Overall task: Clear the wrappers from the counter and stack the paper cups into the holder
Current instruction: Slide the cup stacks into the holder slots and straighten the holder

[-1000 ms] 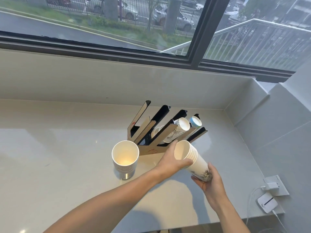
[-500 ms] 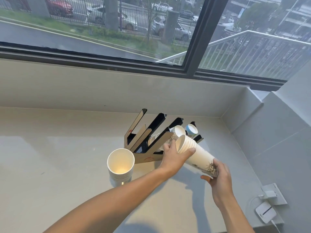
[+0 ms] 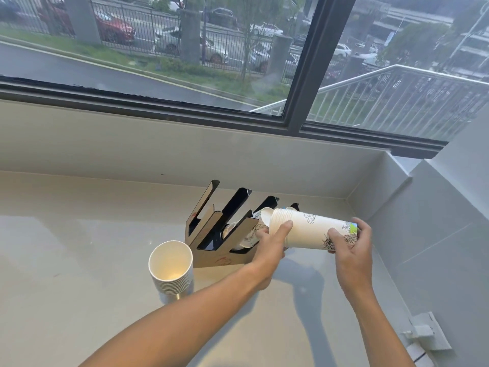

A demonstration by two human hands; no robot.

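Observation:
A slanted cup holder [image 3: 211,223] with black and brown dividers stands on the pale counter [image 3: 79,260]. I hold a nested stack of printed paper cups [image 3: 309,231] almost level, its open end pointing at the holder's right slots. My left hand [image 3: 272,242] grips the stack near its rims. My right hand [image 3: 349,245] grips its base end. Other cups [image 3: 247,238] lie inside the holder. A second stack of plain white cups [image 3: 171,268] stands upright on the counter, just left of the holder's front.
A wall socket with a white plug and adapter [image 3: 423,333] sits at the counter's right edge. A grey wall [image 3: 436,234] closes the right side, and a ledge under the window [image 3: 185,149] runs along the back. No wrappers are in sight.
Both hands have lifted the printed cup stack up and right, tipping it from steeply slanted to nearly level beside the holder's right slots. The white stack has not moved.

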